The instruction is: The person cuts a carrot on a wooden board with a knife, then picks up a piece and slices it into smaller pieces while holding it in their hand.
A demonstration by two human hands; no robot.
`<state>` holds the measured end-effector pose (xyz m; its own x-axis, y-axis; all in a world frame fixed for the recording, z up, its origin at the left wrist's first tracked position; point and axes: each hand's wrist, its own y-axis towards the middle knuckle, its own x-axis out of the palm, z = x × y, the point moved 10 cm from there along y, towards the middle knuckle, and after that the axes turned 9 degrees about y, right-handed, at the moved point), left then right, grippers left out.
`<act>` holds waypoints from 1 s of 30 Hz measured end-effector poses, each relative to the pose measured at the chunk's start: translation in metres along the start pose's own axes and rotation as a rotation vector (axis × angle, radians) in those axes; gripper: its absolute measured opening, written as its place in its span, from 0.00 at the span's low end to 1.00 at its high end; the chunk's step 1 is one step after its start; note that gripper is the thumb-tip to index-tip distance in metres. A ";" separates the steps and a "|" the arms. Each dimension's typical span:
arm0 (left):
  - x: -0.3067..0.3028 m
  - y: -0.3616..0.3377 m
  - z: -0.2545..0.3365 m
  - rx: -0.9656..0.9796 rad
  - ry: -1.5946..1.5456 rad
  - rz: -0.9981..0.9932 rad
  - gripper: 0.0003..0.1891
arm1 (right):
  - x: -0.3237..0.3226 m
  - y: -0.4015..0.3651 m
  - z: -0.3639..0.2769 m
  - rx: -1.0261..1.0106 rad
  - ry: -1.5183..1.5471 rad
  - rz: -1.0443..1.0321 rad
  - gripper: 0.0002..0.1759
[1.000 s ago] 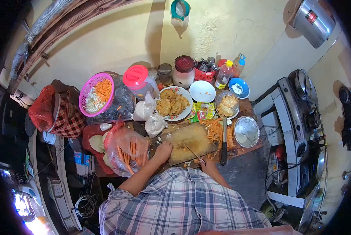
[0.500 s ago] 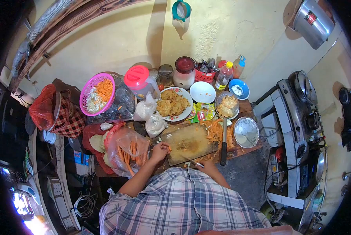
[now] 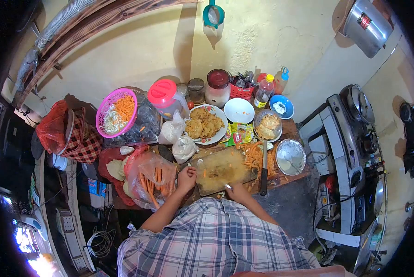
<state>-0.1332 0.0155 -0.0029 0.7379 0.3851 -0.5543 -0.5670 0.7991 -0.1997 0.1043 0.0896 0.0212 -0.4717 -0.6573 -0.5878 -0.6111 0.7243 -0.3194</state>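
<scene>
My left hand (image 3: 187, 179) is at the left edge of the wooden cutting board (image 3: 225, 166), its fingers curled together; whether anything is between them I cannot make out. A small orange carrot piece (image 3: 204, 173) lies on the board close to those fingertips. At the board's front edge my right hand (image 3: 237, 193) is closed round a small knife (image 3: 228, 186), of which only a pale, shiny bit shows. Left of my left hand, a clear plastic bag holds whole carrots (image 3: 150, 184). Orange peelings (image 3: 253, 157) are heaped along the board's right side.
A large knife with a black handle (image 3: 263, 181) lies right of the board, beside a metal bowl (image 3: 290, 157). Behind are a plate of fritters (image 3: 220, 130), white powder bags (image 3: 184, 148), a pink pitcher (image 3: 163, 94) and a pink basket (image 3: 98, 121) of shredded vegetables. A stove (image 3: 343, 120) stands right.
My left hand has drawn slightly left, and a carrot piece now lies on the board near it. My right hand has shifted a little left and up, and the knife has turned.
</scene>
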 end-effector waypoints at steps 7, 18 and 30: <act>-0.026 -0.017 0.024 0.110 -0.122 0.058 0.08 | 0.020 0.020 0.028 0.058 -0.031 0.083 0.22; -0.119 -0.086 0.048 0.440 0.074 0.411 0.03 | 0.003 0.015 0.004 -0.136 0.090 0.092 0.14; -0.176 -0.104 -0.093 -0.334 0.683 0.515 0.24 | -0.055 0.027 0.057 0.151 0.046 0.496 0.15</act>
<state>-0.2382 -0.1787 0.0409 0.0484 0.2157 -0.9753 -0.9206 0.3884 0.0402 0.1502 0.1567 0.0025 -0.7110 -0.2338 -0.6632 -0.2102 0.9707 -0.1168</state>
